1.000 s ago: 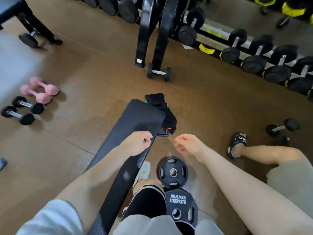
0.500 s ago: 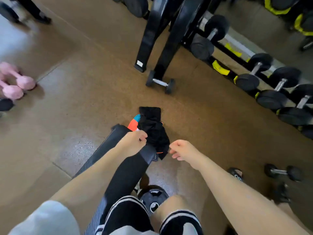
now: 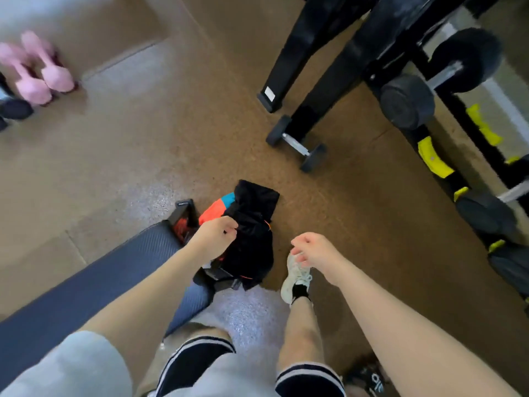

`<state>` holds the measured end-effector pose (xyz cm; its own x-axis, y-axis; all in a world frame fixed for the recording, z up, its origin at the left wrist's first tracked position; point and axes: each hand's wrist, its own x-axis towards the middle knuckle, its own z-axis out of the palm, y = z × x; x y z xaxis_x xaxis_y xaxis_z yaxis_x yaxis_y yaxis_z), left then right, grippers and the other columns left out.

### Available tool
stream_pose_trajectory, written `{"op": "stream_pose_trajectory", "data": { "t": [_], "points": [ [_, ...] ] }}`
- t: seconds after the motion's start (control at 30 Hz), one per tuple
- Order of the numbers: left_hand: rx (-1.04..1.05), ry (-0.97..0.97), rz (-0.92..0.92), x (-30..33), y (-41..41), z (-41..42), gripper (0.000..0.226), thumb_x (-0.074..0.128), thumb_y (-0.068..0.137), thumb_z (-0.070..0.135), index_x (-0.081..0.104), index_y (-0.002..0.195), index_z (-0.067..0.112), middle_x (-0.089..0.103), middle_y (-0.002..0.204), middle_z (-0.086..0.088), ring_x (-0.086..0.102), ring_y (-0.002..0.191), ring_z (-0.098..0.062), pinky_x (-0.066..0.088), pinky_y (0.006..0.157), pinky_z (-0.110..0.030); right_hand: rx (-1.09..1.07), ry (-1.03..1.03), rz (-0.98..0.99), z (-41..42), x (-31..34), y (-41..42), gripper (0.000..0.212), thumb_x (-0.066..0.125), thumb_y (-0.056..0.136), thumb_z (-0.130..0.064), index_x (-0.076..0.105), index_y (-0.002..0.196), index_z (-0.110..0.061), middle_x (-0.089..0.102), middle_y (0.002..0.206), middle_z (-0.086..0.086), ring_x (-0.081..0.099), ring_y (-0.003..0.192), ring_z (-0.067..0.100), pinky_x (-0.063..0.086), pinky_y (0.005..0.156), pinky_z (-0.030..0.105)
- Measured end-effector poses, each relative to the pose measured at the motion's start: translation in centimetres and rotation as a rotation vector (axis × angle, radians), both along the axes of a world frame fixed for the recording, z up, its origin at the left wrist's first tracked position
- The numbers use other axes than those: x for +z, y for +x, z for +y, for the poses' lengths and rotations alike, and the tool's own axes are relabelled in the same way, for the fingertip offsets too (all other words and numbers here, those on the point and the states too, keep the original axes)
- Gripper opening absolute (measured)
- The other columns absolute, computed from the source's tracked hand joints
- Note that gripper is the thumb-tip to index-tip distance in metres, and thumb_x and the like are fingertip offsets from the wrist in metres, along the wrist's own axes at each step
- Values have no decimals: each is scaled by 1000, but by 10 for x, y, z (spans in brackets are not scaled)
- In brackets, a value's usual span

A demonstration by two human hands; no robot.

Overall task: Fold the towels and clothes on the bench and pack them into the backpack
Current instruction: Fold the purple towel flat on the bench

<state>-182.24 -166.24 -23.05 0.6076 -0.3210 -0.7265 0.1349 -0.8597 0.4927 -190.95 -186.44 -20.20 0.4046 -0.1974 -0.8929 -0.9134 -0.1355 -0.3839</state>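
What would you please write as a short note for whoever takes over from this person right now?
Left hand: fingers curled at the edge of the black clothes, seemingly pinching them.
Right hand: loosely curled, holding nothing, above the floor beside the bench.
The clothes lie bunched at the bench's far end, an orange and teal piece partly under them.
Done: nothing folded.
Left: fold everything and pack it; no backpack or towel is recognisable in view.

head camera: single wide-angle view, worn on the person's head | facing: forward and steeply down | near field: both forearms and knees at the bottom edge | mid field: bench (image 3: 94, 282) end and floor (image 3: 143, 167) | far field: dumbbell rack (image 3: 429, 90) at top right | shared views: one view only
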Motion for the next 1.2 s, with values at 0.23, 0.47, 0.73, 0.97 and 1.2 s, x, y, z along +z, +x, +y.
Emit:
{"op": "stream_pose_trajectory", "data": {
  "t": [0.23, 0.47, 0.73, 0.97, 1.2],
  "points": [
    [452, 120, 72, -53, -37, -48, 29, 49, 90, 12, 61, 116, 9, 65, 117, -8, 57, 111, -23, 38, 96, -27, 283, 42, -17, -68, -46, 44, 20, 45, 95, -18, 58, 105, -5, 60, 83, 2, 53, 68, 14, 43, 72, 28],
    [617, 159, 69, -131, -55, -49, 33, 48, 89, 11, 55, 121, 9, 59, 123, -7, 54, 112, -23, 36, 87, -23, 564, 17, -122, -42, -145, 52, 17, 46, 94, -20, 60, 90, -12, 63, 82, 0, 60, 78, 20, 48, 81, 38],
    [594, 318, -19, -287, -30, -19, 24, 42, 86, 4, 58, 103, 3, 64, 100, -16, 58, 94, -35, 38, 70, -33, 692, 47, -210, 12, -298, 80, 20, 46, 95, -22, 60, 96, -8, 65, 94, 7, 60, 92, 27, 47, 86, 39],
    [497, 435, -33, -427, -8, 11, 32, 43, 87, 6, 54, 116, 12, 51, 123, -9, 55, 106, -32, 48, 80, -45, 571, 128, -270, 50, -417, 110, 17, 48, 92, -21, 62, 88, -11, 62, 77, -4, 59, 78, 17, 49, 77, 35],
    [224, 633, -43, -471, -12, 20, 29, 47, 89, 16, 47, 117, 10, 53, 118, -15, 52, 106, -37, 36, 66, -38, 489, 167, -229, 43, -461, 98, 18, 47, 94, -22, 62, 96, -12, 64, 83, -3, 58, 75, 12, 49, 72, 30]
  ]
}}
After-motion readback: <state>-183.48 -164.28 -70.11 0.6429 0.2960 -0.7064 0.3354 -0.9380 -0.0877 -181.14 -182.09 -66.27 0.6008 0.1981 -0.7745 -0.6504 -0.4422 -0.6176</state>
